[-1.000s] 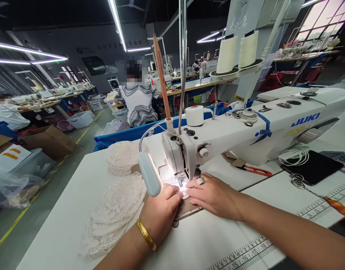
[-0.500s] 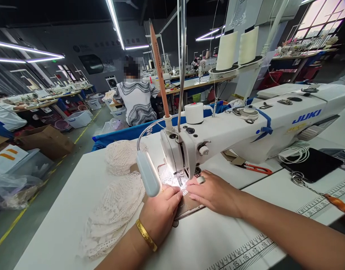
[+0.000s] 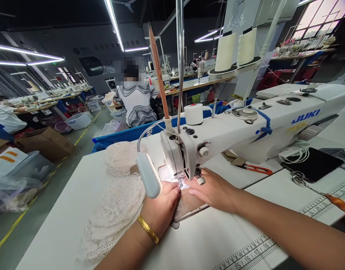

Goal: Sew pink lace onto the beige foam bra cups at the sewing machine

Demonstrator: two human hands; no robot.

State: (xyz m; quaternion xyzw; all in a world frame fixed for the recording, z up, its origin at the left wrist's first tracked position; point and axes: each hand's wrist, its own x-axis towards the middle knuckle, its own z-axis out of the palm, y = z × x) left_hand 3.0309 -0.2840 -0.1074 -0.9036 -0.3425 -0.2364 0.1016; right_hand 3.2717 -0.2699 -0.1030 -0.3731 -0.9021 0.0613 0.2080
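White lace (image 3: 166, 173) lies under the presser foot (image 3: 180, 181) of a white JUKI sewing machine (image 3: 223, 131), brightly lit by a grey lamp (image 3: 148, 175). My left hand (image 3: 162, 202), a gold bangle on its wrist, is at the near left of the foot. Its thumb and fingers are drawn together at the lace edge. To the right of the foot, my right hand (image 3: 217, 189) rests with fingers stretched flat onto the lace and thumb apart. Its fingertips are partly hidden by the machine head. A brown plate (image 3: 189, 204) shows between my hands.
Bunched cream lace (image 3: 113, 217) lies left of my left hand. Orange-handled snips (image 3: 258, 169), a coiled white cable (image 3: 296, 153) and a black flat object (image 3: 315, 165) lie at right. A printed ruler (image 3: 251, 255) runs along the front edge. A co-worker (image 3: 137, 99) sits beyond the table.
The lace has moved away from me beneath the foot, baring more of the brown plate. Both hands have shifted slightly forward with it, close beside the foot.
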